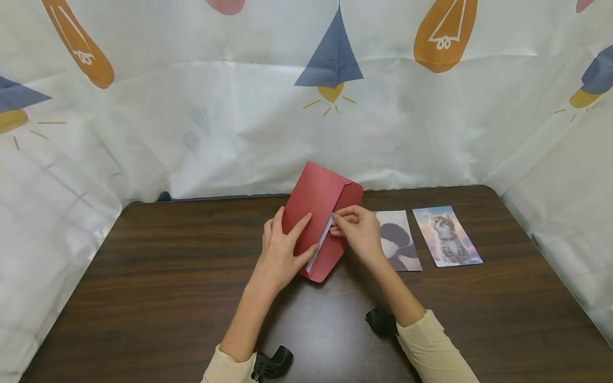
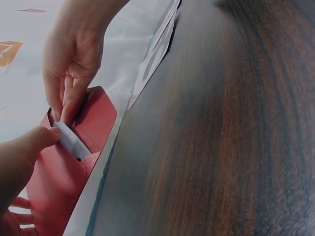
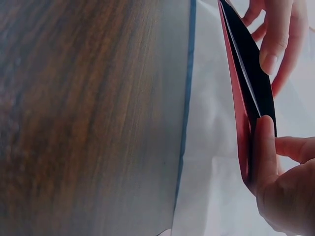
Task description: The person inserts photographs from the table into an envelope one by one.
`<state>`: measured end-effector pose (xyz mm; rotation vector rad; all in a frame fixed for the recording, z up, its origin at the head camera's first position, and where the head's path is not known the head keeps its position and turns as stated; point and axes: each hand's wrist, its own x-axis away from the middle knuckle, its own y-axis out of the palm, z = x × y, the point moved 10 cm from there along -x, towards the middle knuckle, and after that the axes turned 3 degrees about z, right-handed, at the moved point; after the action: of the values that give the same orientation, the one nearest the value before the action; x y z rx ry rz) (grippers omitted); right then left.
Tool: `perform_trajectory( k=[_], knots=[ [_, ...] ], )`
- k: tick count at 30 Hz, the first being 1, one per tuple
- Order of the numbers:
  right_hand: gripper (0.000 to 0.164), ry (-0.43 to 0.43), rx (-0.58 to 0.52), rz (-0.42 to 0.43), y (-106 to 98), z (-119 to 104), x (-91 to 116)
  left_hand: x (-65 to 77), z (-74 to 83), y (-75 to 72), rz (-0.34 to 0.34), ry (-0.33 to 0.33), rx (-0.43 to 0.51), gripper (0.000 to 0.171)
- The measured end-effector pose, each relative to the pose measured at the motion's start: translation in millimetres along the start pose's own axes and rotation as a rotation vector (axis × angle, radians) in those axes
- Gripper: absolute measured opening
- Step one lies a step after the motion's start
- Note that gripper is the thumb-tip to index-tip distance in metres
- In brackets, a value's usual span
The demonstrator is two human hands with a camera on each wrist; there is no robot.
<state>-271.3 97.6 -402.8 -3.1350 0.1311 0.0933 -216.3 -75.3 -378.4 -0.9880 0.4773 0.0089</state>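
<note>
A red envelope (image 1: 316, 194) is held tilted above the table, its flap folded back to the right. My left hand (image 1: 280, 250) grips it from the left, thumb and fingers across its front. Out of the opening shows the edge of a pale sheet of paper (image 1: 319, 246), which my right hand (image 1: 360, 234) pinches near its upper end. In the left wrist view the left thumb (image 2: 42, 140) lies beside that same sheet (image 2: 74, 141). The right wrist view has the envelope (image 3: 238, 110) edge-on, its mouth parted and dark inside. Most of the sheet is hidden within.
On the dark wooden table (image 1: 167, 287), right of the envelope, lie a kitten picture (image 1: 448, 239) and a picture with dark rounded shapes (image 1: 401, 247), partly covered by the right hand. A white curtain with printed lamps (image 1: 258, 122) hangs behind the table's back edge.
</note>
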Motion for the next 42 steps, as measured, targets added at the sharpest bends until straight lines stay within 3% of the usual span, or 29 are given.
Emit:
perform_trajectory(
  k=[22, 42],
  knots=[
    [0.018, 0.025, 0.045, -0.035, 3, 1, 1, 1.4, -6.0, 1.1, -0.017, -0.042, 0.01, 0.065],
    [0.019, -0.018, 0.087, -0.024, -18, -9, -6, 0.2, -18.6, 0.5, -0.04, -0.117, 0.042, 0.066]
  ],
)
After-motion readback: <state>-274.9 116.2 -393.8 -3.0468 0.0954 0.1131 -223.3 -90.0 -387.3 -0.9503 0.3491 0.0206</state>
